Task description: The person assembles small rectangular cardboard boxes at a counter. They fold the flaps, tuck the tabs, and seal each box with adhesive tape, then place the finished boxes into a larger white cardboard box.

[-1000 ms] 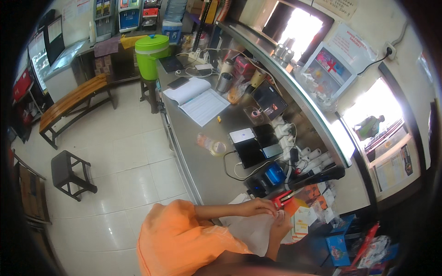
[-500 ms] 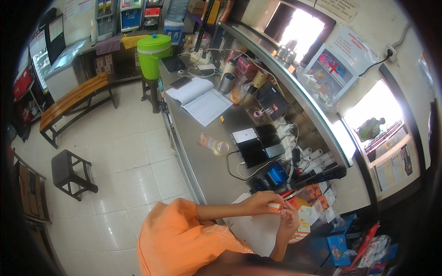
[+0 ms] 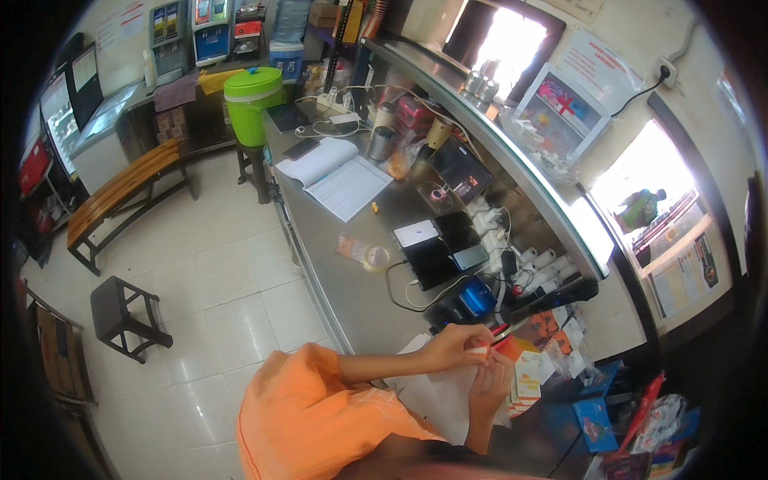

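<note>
My left hand (image 3: pixel 456 348), reaching in from an orange sleeve, is closed on a small orange-and-white object (image 3: pixel 479 350) whose kind I cannot make out. My right hand (image 3: pixel 492 379) meets it from below, with fingers bent and pressed together at the same object; what its fingertips hold is partly hidden. Just beyond the hands is a red item with a dark band (image 3: pixel 502 334). A white-and-yellow box (image 3: pixel 526 374) stands to the right of my right hand. White paper (image 3: pixel 440 398) lies under my forearms.
The metal counter (image 3: pixel 320 250) carries an open notebook (image 3: pixel 349 186), several phones (image 3: pixel 430 262), a tape roll (image 3: pixel 376 257) and a blue-and-black device (image 3: pixel 478 298). White paper rolls (image 3: pixel 544 276) and cables line its back. A black stool (image 3: pixel 126 314) and wooden bench (image 3: pixel 124 192) stand on the floor.
The view has shifted slightly. Both hands stay together, and my left fingers have turned over the orange-and-white object, so less of it shows.
</note>
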Demonstrator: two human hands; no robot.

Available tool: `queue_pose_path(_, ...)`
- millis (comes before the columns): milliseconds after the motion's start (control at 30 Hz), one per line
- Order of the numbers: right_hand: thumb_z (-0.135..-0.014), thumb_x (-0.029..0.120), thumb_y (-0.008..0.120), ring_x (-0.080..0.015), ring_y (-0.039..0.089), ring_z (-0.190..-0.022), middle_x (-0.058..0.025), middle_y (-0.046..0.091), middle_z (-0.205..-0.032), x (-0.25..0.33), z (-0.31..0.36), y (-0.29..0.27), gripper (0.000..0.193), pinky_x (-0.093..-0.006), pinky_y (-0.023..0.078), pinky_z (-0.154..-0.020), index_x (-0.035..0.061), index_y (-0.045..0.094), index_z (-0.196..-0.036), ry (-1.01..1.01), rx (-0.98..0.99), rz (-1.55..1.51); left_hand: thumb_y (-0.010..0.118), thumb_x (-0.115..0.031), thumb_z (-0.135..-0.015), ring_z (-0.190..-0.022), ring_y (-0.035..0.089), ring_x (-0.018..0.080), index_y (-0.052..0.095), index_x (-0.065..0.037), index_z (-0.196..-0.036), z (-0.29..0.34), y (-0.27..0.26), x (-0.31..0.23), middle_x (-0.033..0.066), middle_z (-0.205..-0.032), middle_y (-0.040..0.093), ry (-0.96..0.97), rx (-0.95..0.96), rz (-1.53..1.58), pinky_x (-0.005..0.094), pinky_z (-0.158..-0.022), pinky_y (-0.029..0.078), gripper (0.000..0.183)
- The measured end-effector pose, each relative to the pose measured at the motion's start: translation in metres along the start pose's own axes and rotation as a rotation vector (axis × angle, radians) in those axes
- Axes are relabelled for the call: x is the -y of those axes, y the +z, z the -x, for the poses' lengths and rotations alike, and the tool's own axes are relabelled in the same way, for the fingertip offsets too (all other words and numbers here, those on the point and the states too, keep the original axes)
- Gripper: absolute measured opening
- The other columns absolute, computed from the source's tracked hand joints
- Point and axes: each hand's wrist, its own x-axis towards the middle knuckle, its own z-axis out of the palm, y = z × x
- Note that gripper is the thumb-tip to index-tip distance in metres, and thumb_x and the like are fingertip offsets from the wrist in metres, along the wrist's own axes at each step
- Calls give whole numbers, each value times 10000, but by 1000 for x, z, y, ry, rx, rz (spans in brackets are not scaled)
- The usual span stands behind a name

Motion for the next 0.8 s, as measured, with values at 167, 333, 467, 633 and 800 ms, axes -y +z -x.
queue_pose_path(167,-826,15,683,-337,626,-986,-135,658,-1054,-9,3,-2,140,-419,497,-836,5,622,-953,-215,-84,202,798,-76,-792,-1011,634,111,592,-51,-1221,-4,3,5,47,-1061,704,-147,109,396,284,-881,495,477)
queue_pose_path(333,-797,25,718,-327,620,-977,-135,648,-1024,1,-5,-4,226,-411,481,-848,16,626,-1004,-42,-93,-26,767,-40,-808,-992,629,110,593,-73,-1208,-7,-6,1,48,-1126,655,-184,184,454,250,-887,458,437)
queue_pose_path(467,-830,32,675,-349,624,-894,-169,638,-941,10,-5,0,177,-434,481,-775,13,621,-998,265,-62,-143,728,-70,-805,-939,667,177,655,-119,-1089,-1,-4,-12,28,-954,694,212,164,-95,291,-786,512,297)
queue_pose_path(633,-911,34,560,-368,633,-784,-174,641,-843,13,-3,12,100,-459,475,-686,1,632,-972,92,-55,-49,736,-193,-792,-801,614,221,691,-158,-1073,-2,-7,-27,-1,-857,651,654,-112,-581,339,-694,495,286)
queue_pose_path(800,-978,134,521,-375,658,-783,-212,690,-923,7,-10,3,245,-430,504,-704,-58,663,-1031,143,-278,105,774,-190,-729,-842,604,234,678,-170,-1128,-9,-10,-40,37,-1007,645,562,-464,-626,373,-797,483,412)
